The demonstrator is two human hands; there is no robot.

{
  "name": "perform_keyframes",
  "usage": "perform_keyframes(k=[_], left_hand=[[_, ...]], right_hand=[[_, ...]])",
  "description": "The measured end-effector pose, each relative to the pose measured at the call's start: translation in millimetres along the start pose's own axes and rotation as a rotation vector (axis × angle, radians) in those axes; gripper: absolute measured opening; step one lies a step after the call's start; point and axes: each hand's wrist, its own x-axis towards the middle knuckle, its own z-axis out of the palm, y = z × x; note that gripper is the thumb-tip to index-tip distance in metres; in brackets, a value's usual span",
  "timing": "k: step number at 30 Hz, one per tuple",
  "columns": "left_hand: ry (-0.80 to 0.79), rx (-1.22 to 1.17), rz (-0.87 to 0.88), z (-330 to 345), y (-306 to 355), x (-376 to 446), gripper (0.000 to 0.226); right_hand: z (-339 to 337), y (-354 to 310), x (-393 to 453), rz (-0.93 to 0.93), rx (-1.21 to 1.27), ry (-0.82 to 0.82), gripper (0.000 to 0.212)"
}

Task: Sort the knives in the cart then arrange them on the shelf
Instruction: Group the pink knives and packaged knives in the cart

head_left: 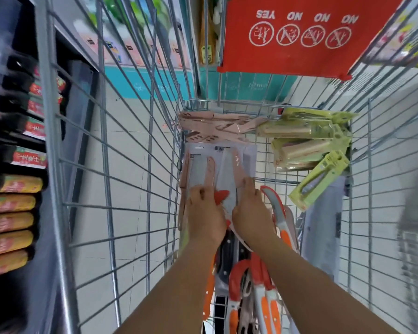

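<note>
- Fingers of left hand (204, 208) and right hand (250, 208) curl onto clear-packaged pink-handled knives (217, 165), gripping them
- green-carded knife packs (307, 141) beyond right fingers, inside wire cart (130, 141)
- orange-handled knives (263, 297) behind wrists

Both forearms reach forward side by side, left hand (204, 208) and right hand (250, 208) palm-down, fingers curled.

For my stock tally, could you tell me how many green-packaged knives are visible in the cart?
3: two stacked in the far right corner, one tilted just nearer; others may be hidden beneath.
</note>
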Motion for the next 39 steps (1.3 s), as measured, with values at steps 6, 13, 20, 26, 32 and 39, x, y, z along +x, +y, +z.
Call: perform_keyframes(k=[6, 13, 20, 26, 32, 39], left_hand=[[0.038, -0.202, -0.108, -9.8, 4.3, -9.3, 0.046], [-0.009, 0.053, -0.241, -2.2, -9.2, -43.9, 0.064], [-0.059, -0.108, -0.274, 2.1, -20.8, -60.1, 0.043], [-0.043, -0.178, -0.316, -0.8, -24.2, -63.6, 0.056], [-0.118, -0.134, -0.460, 0.4, -23.9, -58.7, 0.061], [-0.061, -0.180, -0.252, -25.0, -1.9, -64.9, 0.026]], right_hand=[[5.2, 10.7, -13.0, 0.146, 0.232, 0.030, 0.035], [12.5, 13.2, -29.9, 0.041, -0.038, 0.105, 0.047], [12.7, 22.4, -45.6, 0.012, -0.156, -0.020, 0.023], [14.1, 17.5, -54.5, -0.011, -0.115, 0.005, 0.033], [36.8, 26.2, -60.6, -0.016, -0.145, -0.007, 0.072], [44.5, 33.2, -56.4, -0.030, -0.171, -0.001, 0.060]])
